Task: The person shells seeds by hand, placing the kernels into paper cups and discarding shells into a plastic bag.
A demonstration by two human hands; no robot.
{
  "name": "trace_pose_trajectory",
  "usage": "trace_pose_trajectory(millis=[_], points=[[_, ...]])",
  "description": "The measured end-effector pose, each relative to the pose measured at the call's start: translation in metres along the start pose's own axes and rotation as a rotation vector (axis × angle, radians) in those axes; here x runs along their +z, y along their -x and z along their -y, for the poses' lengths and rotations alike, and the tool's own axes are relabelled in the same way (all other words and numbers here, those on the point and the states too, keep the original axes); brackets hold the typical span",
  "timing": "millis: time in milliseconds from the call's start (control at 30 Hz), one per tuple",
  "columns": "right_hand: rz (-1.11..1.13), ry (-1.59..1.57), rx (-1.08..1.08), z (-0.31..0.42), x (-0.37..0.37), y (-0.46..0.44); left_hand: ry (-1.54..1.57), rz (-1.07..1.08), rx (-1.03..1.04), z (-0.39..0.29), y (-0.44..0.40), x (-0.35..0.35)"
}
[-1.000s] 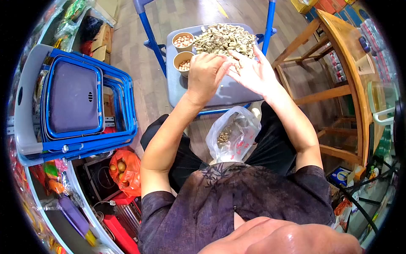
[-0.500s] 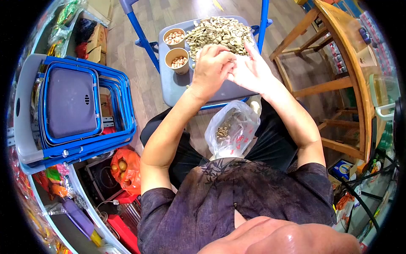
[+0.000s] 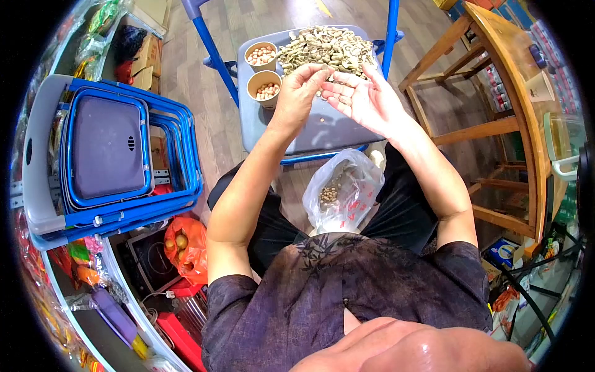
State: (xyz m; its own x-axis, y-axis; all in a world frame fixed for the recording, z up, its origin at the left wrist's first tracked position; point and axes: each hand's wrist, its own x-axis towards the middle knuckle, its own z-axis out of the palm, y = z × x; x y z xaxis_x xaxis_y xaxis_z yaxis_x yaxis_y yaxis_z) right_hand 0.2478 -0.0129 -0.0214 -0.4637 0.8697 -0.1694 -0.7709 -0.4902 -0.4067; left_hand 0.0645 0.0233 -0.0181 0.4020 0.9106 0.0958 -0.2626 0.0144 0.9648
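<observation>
My right hand [image 3: 372, 105] is palm up with fingers stretched out above the grey chair seat [image 3: 279, 133]. Against its fingertips, my left hand [image 3: 297, 93] pinches thumb and fingers together; whatever is between them is too small to make out. Just beyond both hands lies a heap of greenish-tan pods or shells [image 3: 328, 49]. Left of the heap stand two paper cups, a far cup [image 3: 261, 66] and a near cup [image 3: 263, 102], each with pinkish-brown kernels like peanuts. A few small pieces lie loose on the seat near my fingers.
Between my knees hangs a clear plastic bag [image 3: 356, 180] with small brown pieces inside. Folded blue-framed chairs [image 3: 108, 149] stand at the left, beside an orange bag [image 3: 192, 263] of round yellowish items. A wooden table [image 3: 527, 124] is at the right.
My right hand has opened out more, palm up, and its fingers show apart. My left hand has drawn slightly left, away from the right palm. The view shifted slightly.
</observation>
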Motion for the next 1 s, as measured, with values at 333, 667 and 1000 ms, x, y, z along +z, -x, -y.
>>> trace_pose_trajectory(millis=[333, 667, 1000], points=[[-0.118, -0.024, -0.117, 0.005, 0.001, -0.005, -0.830, -0.147, 0.411, 0.019, -0.005, -0.009], [0.130, -0.070, -0.062, 0.004, -0.001, -0.002, -1.083, -0.012, 0.642, 0.013, 0.011, 0.010], [-0.394, 1.353, -0.551, 0.001, -0.026, -0.013, -1.024, -0.089, 0.518, 0.015, 0.007, 0.005]])
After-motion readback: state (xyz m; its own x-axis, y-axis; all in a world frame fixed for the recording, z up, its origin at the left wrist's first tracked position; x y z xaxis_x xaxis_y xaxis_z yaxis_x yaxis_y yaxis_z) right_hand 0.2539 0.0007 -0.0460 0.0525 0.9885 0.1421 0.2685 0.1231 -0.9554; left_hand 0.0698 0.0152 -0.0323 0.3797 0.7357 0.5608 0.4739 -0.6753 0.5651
